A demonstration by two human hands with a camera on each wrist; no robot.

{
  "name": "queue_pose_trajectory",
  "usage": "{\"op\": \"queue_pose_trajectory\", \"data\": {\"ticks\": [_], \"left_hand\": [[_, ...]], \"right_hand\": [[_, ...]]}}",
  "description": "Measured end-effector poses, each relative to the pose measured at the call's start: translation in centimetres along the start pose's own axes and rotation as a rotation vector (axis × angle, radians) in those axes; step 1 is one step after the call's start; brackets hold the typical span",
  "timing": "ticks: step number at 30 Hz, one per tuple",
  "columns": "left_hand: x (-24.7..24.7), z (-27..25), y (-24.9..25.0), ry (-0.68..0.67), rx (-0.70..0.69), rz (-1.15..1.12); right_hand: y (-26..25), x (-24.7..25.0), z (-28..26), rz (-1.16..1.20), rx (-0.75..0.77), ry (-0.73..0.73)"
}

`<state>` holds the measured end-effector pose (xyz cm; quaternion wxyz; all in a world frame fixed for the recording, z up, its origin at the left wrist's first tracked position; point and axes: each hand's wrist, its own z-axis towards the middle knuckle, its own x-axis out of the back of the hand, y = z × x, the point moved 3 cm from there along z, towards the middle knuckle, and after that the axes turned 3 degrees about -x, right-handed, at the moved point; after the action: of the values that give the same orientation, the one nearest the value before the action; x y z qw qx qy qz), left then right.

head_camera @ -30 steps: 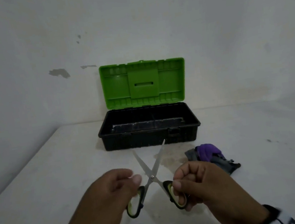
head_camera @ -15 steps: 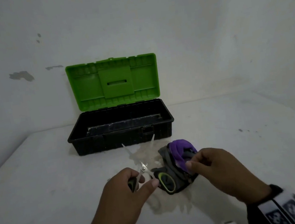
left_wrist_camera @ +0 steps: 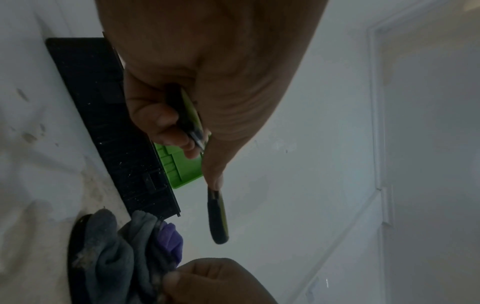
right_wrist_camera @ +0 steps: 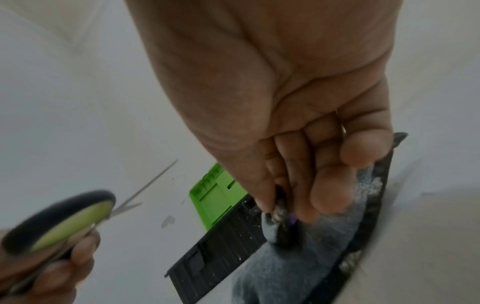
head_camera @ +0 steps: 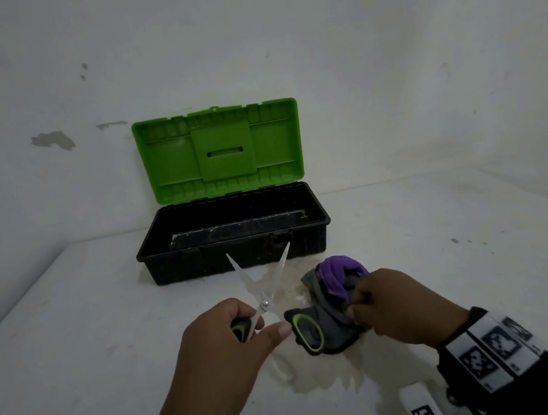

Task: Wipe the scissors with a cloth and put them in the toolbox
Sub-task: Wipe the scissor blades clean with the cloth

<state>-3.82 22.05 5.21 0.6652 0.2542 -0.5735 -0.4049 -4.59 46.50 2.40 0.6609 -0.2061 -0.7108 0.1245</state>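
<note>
No readable text anywhere; the black wrist strap (head_camera: 501, 355) bears only black-and-white square code markers.

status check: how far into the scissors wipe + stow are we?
Early. Done: toolbox stands open with its green lid up. In hand: left hand grips one handle of the scissors, blades spread wide; right hand pinches the cloth, which lies on the table beside the free handle. Left: the cloth is not on the blades, so wiping, closing the scissors and placing them in the toolbox all remain.
</note>
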Motion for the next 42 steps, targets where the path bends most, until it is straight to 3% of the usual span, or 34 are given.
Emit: {"op": "queue_pose_trajectory", "data": {"ticks": [6, 12, 15, 18, 24, 27, 32, 37, 42], "left_hand": [[1.1, 0.8, -0.5, 0.009, -0.015, 0.012], [1.4, 1.8, -0.2, -0.009, -0.043, 0.027], [1.3, 2.1, -0.1, -0.01, -0.053, 0.01], [1.2, 2.4, 0.0, -0.02, -0.07, 0.004], [1.5, 3.2, 0.6, -0.027, -0.125, 0.023], [1.5, 3.5, 1.2, -0.015, -0.155, 0.033], [0.9, 3.8, 2.1, -0.003, -0.197, 0.076], [0.5, 4.0, 2.5, -0.005, -0.187, 0.122], [-0.3, 4.2, 2.4, -0.03, -0.185, 0.149]], "right_hand": [[0.0, 1.5, -0.7, 0.611, 0.013, 0.183], [-2.0, 2.1, -1.2, 1.284, 0.161, 0.191], [-2.1, 1.8, -0.8, 1.444, 0.188, 0.175], [-2.0, 1.4, -0.7, 1.396, 0.221, 0.202], [-3.2, 2.3, -1.8, 1.003, 0.274, 0.264], [-4.6, 2.8, -1.8, 1.004, 0.275, 0.217], [-5.6, 2.8, -1.4, 0.921, 0.268, 0.41], [-6.3, 1.7, -0.9, 0.971, 0.217, 0.394], [-7.4, 1.0, -0.2, 0.836, 0.241, 0.505]]}}
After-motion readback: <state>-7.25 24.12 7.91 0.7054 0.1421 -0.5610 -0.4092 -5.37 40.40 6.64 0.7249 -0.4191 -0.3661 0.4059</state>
